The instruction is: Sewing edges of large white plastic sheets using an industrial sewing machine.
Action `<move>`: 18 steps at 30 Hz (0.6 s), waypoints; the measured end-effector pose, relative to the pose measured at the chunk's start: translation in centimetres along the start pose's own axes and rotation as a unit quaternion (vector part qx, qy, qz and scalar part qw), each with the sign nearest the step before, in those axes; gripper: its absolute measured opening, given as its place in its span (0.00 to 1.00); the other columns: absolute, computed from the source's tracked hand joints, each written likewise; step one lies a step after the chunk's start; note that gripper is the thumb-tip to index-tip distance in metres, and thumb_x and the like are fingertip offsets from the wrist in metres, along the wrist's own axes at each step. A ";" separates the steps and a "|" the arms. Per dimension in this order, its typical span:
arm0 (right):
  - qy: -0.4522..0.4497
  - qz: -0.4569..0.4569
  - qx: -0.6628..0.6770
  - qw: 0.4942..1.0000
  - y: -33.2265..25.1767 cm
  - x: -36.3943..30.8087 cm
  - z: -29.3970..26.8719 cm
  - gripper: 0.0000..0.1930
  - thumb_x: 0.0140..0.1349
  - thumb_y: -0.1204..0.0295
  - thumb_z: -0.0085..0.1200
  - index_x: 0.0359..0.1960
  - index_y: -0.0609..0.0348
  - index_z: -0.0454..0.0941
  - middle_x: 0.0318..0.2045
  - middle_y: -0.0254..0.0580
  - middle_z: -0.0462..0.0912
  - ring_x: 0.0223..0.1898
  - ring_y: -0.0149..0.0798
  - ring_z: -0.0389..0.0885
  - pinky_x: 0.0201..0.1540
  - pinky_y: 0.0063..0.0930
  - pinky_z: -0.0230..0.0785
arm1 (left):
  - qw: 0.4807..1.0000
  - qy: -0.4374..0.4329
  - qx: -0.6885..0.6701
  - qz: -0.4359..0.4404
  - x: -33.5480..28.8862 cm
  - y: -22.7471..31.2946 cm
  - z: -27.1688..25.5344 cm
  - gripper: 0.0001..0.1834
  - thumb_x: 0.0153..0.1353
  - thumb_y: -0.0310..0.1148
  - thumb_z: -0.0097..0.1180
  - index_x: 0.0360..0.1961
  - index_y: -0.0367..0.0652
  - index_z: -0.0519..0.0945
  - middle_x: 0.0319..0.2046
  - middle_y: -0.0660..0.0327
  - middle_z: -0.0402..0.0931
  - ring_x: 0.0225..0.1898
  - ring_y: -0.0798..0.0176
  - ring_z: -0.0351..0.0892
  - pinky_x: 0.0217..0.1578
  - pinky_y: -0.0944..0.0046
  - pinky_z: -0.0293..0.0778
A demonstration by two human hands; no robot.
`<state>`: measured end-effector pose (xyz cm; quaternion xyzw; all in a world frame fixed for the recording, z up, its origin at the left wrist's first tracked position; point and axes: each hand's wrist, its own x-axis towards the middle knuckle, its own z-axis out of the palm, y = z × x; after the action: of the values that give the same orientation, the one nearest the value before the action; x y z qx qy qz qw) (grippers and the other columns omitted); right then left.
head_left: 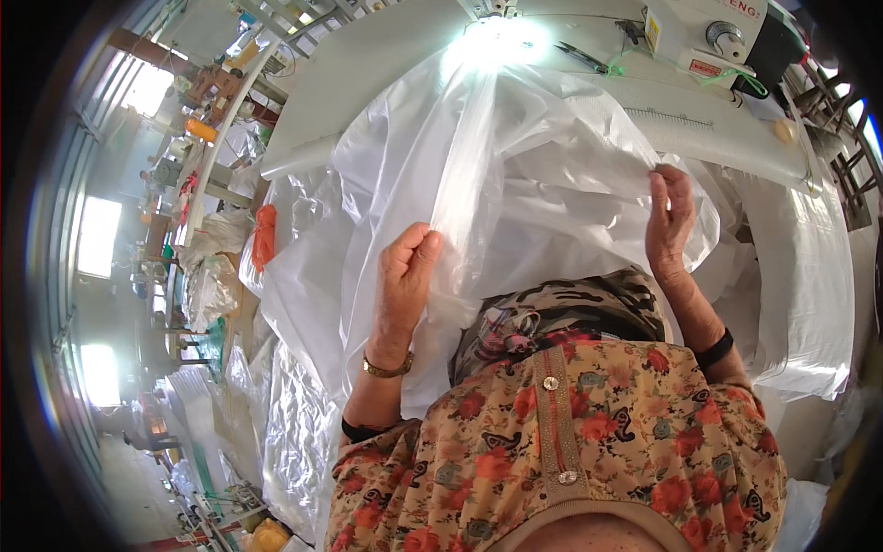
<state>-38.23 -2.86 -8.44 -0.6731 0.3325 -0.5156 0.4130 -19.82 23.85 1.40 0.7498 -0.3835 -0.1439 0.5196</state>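
Observation:
A large sheet of translucent white plastic film [570, 221] spreads over the sewing machine table and down across my lap. My left hand [407, 262] is closed on a gathered fold of it, thumb on top. From there the fold runs taut up to the bright lamp at the machine's needle area [497, 41], where glare hides the detail. My right hand [670, 216] pinches the film's right edge between thumb and fingers, the fingers curled.
Thread snips [584, 60] lie right of the lamp, by the white machine head [708, 41]. A stack of plastic film [805, 285] hangs at the right. Crumpled film [299, 432] and an orange bundle [264, 237] are at the left, with thread cones [200, 130] beyond.

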 end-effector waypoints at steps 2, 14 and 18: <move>0.029 0.074 -0.045 0.996 2.9 -0.2 -0.9 0.16 0.67 0.62 0.52 0.47 0.61 0.74 0.46 0.44 0.77 0.45 0.38 0.75 0.49 0.30 0.67 | 1.000 0.007 -0.011 -0.017 0.1 0.7 -0.2 0.14 0.68 0.32 0.49 0.25 0.38 0.69 0.20 0.74 0.57 0.24 0.78 0.52 0.24 0.74 0.53; -0.064 -0.039 -0.146 0.987 7.4 4.6 -4.5 0.20 0.62 0.55 0.55 0.40 0.62 0.78 0.39 0.49 0.80 0.42 0.45 0.76 0.48 0.37 0.66 | 0.973 0.010 -0.222 -0.062 0.8 1.9 -0.2 0.10 0.67 0.32 0.52 0.35 0.34 0.78 0.24 0.74 0.69 0.27 0.81 0.61 0.28 0.78 0.58; -0.300 -0.098 -0.218 0.924 -0.5 3.1 -5.0 0.14 0.58 0.68 0.57 0.23 0.68 0.72 0.19 0.48 0.71 0.25 0.46 0.71 0.36 0.38 0.62 | 0.979 -0.007 -0.202 -0.041 1.2 1.9 -1.0 0.10 0.67 0.32 0.52 0.34 0.34 0.77 0.24 0.75 0.67 0.26 0.81 0.60 0.27 0.78 0.58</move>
<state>-42.29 -6.41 -6.04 -0.8986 0.2297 -0.2428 0.2842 -19.20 23.32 3.71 0.6434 -0.3194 -0.2445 0.6513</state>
